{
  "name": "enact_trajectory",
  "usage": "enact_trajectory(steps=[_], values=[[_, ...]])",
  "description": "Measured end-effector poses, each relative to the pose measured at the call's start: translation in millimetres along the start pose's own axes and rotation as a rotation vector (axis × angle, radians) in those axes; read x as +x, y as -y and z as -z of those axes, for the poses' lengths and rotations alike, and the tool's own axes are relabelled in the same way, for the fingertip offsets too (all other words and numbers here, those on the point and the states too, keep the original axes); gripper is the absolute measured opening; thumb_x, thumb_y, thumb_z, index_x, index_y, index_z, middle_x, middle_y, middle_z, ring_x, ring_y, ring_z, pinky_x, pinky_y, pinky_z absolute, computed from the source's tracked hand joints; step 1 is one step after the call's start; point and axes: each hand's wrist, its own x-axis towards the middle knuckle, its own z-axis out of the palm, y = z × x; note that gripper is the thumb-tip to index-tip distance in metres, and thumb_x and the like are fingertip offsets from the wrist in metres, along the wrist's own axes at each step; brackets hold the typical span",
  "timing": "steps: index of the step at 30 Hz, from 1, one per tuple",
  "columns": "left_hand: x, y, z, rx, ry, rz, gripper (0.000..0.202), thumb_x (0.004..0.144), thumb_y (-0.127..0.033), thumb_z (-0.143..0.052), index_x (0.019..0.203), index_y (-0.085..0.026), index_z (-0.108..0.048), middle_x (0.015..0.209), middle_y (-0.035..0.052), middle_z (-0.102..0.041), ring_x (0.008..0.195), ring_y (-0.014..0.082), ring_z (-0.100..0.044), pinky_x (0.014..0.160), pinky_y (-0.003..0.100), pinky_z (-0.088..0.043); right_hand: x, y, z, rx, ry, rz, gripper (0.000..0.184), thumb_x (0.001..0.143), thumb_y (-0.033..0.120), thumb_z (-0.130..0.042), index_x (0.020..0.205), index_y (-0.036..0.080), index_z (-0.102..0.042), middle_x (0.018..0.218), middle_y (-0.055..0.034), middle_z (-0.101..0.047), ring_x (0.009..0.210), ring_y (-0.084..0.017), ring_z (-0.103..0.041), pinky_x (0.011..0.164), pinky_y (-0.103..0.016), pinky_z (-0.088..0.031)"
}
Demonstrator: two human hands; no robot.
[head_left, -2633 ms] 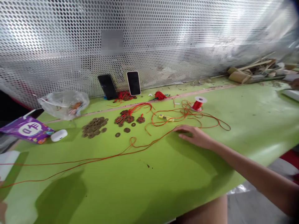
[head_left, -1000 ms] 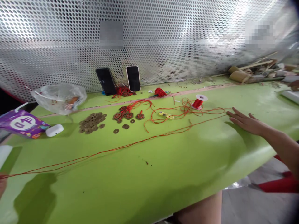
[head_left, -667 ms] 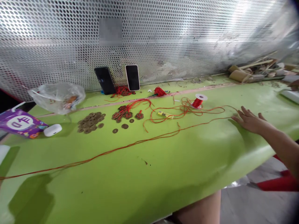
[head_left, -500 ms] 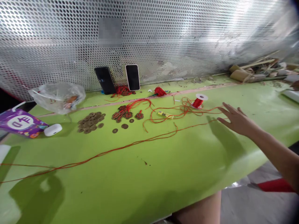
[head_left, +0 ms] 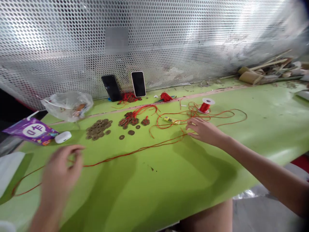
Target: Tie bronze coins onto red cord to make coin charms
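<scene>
A long doubled red cord (head_left: 142, 148) lies across the green tabletop and loops round at the far left. Over its left part hovers my left hand (head_left: 61, 169), blurred, thumb and curled fingers apart with nothing visible between them. My right hand (head_left: 205, 130) is over the cord's right part, palm down, fingers loosely bent and apart. Whether its fingertips touch the cord I cannot tell. Just behind this hand are a white spool of red cord (head_left: 204, 107) with loose strands, and a yellow lighter-like item (head_left: 172, 120).
Holed brown coins (head_left: 98, 129) are heaped at centre left, beside coin clusters (head_left: 129, 120) tied with red cord. Two phones (head_left: 138, 84) lean on the perforated sheet behind. A plastic bag (head_left: 67, 106), purple packet (head_left: 36, 130) and white case (head_left: 63, 137) stand left.
My left hand has come into view over the cord. My right hand has moved left from beyond the spool to in front of it, leaving a cord loop lying at the right.
</scene>
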Motion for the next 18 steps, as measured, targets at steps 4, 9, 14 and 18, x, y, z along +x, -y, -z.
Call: enact_trajectory(steps=[4, 9, 14, 18], values=[[-9, -98, -58.4, -0.072, 0.329, -0.457, 0.013, 0.089, -0.019, -0.048, 0.091, -0.021, -0.06, 0.093, 0.0004, -0.067, 0.087, 0.0173, -0.061, 0.079, 0.031, -0.049, 2, 4, -5, 0.023, 0.053, -0.027, 0.02, 0.091, 0.018, -0.045, 0.092, 0.019, -0.065, 0.101, -0.0095, -0.063, 0.091, -0.021, -0.061, 0.079, -0.032, -0.048], [-15, -208, -134.9, 0.008, 0.485, -0.709, 0.027, 0.084, -0.03, -0.064, 0.104, -0.011, -0.061, 0.098, 0.0109, -0.066, 0.091, 0.0255, -0.062, 0.074, 0.036, -0.051, 4, 10, -10, 0.053, 0.07, -0.088, 0.015, 0.091, 0.018, -0.046, 0.092, 0.016, -0.061, 0.096, -0.0097, -0.062, 0.086, -0.02, -0.061, 0.073, -0.03, -0.048], [-9, -221, -167.0, 0.005, 0.454, -0.662, 0.027, 0.083, -0.015, -0.06, 0.109, -0.006, -0.058, 0.101, 0.0168, -0.065, 0.095, 0.0308, -0.061, 0.073, 0.04, -0.052, 2, 6, -16, 0.096, -0.001, -0.091, 0.01, 0.086, 0.015, -0.05, 0.088, 0.017, -0.059, 0.093, -0.0088, -0.061, 0.084, -0.021, -0.061, 0.073, -0.03, -0.049], [-2, -203, -167.7, -0.057, 0.454, -0.578, 0.028, 0.08, 0.004, -0.05, 0.103, -0.006, -0.061, 0.097, 0.017, -0.066, 0.093, 0.0289, -0.063, 0.073, 0.038, -0.051, 5, 3, -13, 0.188, -0.117, -0.038, 0.012, 0.087, 0.016, -0.047, 0.089, 0.018, -0.059, 0.096, -0.0082, -0.062, 0.086, -0.02, -0.061, 0.078, -0.032, -0.05]])
